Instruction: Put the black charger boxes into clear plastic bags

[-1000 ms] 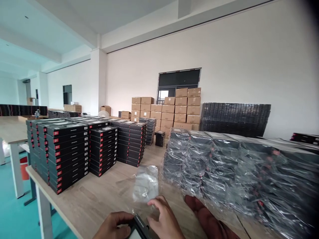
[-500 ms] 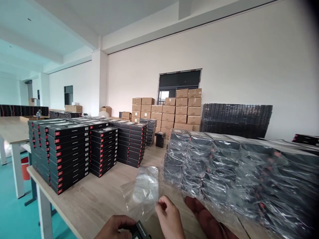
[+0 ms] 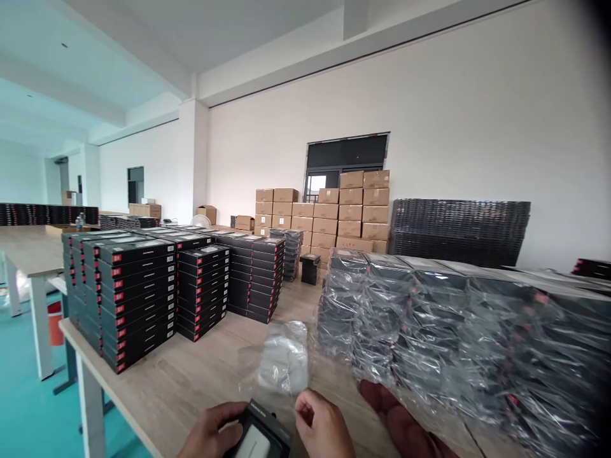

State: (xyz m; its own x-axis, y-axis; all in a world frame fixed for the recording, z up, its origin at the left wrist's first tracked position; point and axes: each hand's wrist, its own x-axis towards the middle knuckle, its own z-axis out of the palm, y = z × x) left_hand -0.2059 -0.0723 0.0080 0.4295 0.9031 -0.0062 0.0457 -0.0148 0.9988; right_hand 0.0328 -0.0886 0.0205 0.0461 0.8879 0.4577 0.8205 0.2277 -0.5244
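Observation:
At the bottom edge, my left hand [image 3: 213,431] grips a small black box [image 3: 260,432] with a white item showing in its front. Just right of the box, my right hand [image 3: 321,423] is closed, its fingers curled in toward the thumb. Whether a thin film is pinched there cannot be made out. A pile of clear plastic bags [image 3: 285,359] lies on the wooden table [image 3: 205,375] just beyond both hands. To the right, a dark reddish-brown, finger-like shape [image 3: 396,416] reaches in from the bottom edge; I cannot tell what it is.
Stacks of black boxes with red corners [image 3: 138,299] stand on the left of the table. Film-wrapped black boxes [image 3: 410,318] fill the right side. Behind are brown cartons [image 3: 324,216] and piled black trays [image 3: 458,232]. An orange bin [image 3: 56,324] stands on the floor.
My left hand has raised the black box, so more of its front and the white item shows. My right hand has shifted slightly down, away from the bags. The view has moved a little left.

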